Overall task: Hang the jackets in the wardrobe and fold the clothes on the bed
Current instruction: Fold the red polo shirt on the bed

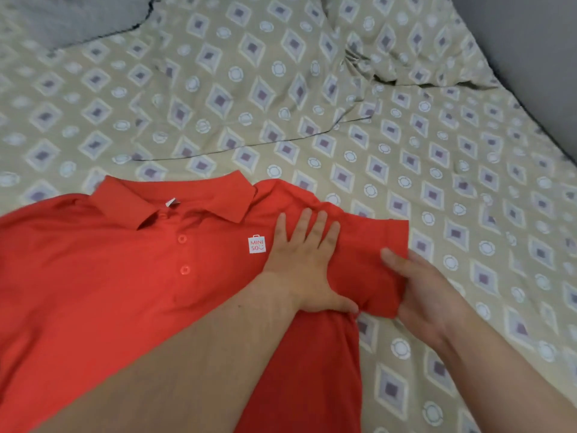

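Observation:
A red polo shirt lies face up on the bed, collar toward the pillows, with a small white logo on the chest. My left hand presses flat on the shirt near its right shoulder, fingers straight and spread. My right hand grips the edge of the short sleeve, thumb on top and fingers under the cloth. The sleeve sticks out to the right over the sheet.
The bed sheet is beige with a diamond and circle pattern. Two pillows in the same cloth lie at the head of the bed. A grey pillow sits at the top left. A grey wall borders the bed's right side.

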A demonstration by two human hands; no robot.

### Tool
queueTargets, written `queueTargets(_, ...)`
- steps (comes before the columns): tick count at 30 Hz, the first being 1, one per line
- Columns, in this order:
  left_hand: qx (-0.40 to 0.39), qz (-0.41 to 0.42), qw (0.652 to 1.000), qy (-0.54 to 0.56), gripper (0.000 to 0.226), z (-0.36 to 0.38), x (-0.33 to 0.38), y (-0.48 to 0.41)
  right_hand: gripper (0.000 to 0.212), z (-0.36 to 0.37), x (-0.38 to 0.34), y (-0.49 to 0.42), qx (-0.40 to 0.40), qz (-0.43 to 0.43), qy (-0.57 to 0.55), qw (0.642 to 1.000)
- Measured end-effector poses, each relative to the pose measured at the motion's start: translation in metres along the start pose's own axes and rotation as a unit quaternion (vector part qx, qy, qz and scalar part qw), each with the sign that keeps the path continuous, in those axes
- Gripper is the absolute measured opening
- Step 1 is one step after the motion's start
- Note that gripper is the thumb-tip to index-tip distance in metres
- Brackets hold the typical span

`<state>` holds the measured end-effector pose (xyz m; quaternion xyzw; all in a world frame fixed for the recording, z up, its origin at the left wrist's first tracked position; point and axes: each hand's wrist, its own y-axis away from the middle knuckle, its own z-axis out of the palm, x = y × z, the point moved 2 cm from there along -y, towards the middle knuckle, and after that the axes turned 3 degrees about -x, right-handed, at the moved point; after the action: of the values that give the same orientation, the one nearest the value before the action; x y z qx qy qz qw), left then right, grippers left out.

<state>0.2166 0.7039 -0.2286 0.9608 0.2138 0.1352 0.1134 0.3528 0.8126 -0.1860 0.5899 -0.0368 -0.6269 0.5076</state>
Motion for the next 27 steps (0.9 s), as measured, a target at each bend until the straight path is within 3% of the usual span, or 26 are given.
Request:
queueTargets(4, 0.017, 0.010, 1.000, 0.008, 0.143, 0.001, -0.002, 0.002, 0.026, -0.013, 0.003, -0.009, 0.159, -0.016, 0.149, 0.976)
queueTargets(7, 0.053, 0.009, 0.998, 0.033, 0.138, 0.000, -0.002, 0.008, 0.011, -0.019, -0.001, -0.011, 0.125, -0.021, 0.126, 0.984)
queueTargets(11, 0.106, 0.020, 0.994, 0.028, 0.129, -0.002, 0.000, 0.015, 0.046, -0.021, -0.026, -0.014, 0.053, -0.044, 0.049, 0.996)
queueTargets(15, 0.035, 0.000, 0.999, -0.015, 0.142, -0.001, 0.004, 0.004, 0.018, -0.022, -0.025, -0.020, 0.032, 0.011, 0.051, 0.998)
queueTargets(19, -0.035, -0.019, 0.999, -0.014, 0.152, -0.002, 0.010, -0.017, 0.019, -0.016, -0.014, -0.022, 0.087, -0.038, 0.222, 0.970)
queueTargets(21, -0.043, -0.018, 0.999, -0.013, 0.151, -0.006, 0.011, -0.016, 0.029, -0.010, -0.010, -0.019, 0.118, -0.051, 0.202, 0.971)
queueTargets(24, -0.017, -0.011, 1.000, 0.019, 0.137, -0.014, 0.006, -0.003, 0.043, 0.003, -0.008, -0.006, 0.142, -0.091, 0.134, 0.976)
queueTargets(27, 0.038, -0.010, 0.997, 0.071, 0.104, -0.016, -0.005, 0.035, 0.049, 0.030, -0.010, 0.008, 0.123, -0.173, 0.185, 0.960)
